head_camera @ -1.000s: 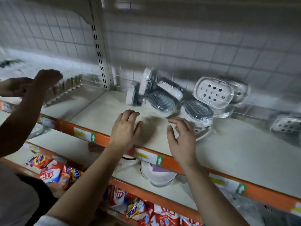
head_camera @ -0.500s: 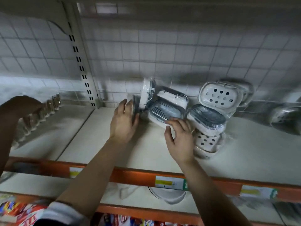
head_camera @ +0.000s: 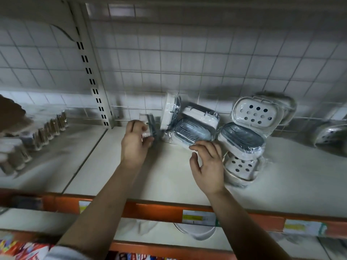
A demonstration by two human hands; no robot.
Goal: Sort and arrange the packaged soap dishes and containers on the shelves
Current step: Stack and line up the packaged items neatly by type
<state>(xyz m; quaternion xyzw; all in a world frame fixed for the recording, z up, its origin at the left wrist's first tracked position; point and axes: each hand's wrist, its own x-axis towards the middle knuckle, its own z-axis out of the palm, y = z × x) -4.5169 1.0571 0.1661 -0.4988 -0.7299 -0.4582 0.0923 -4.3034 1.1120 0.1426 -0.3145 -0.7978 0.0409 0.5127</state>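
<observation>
Several wrapped soap dishes are heaped at the back of the cream shelf (head_camera: 169, 177). My left hand (head_camera: 135, 141) grips a small upright wrapped dish (head_camera: 151, 126) at the heap's left end. Next to it another dish stands on edge (head_camera: 169, 113). A grey-lidded dish (head_camera: 193, 131) leans beside that, and my right hand (head_camera: 208, 164) hovers just in front of it with fingers loosely spread, holding nothing. A second grey-lidded dish (head_camera: 242, 141) lies on a white holed dish (head_camera: 240, 167). Another white holed dish (head_camera: 257, 115) leans on the tiled wall.
An orange shelf rail (head_camera: 159, 211) with price labels runs along the front. Small bottles (head_camera: 45, 132) line the left bay beyond the slotted upright (head_camera: 92, 77). Another person's arm (head_camera: 11, 115) shows at far left. One more wrapped dish (head_camera: 330, 134) lies far right. White bowls (head_camera: 195, 231) sit below.
Both my hands have reached from the shelf's front edge to the heap at the back. My left hand has closed on the small upright dish; the view has risen toward the wall.
</observation>
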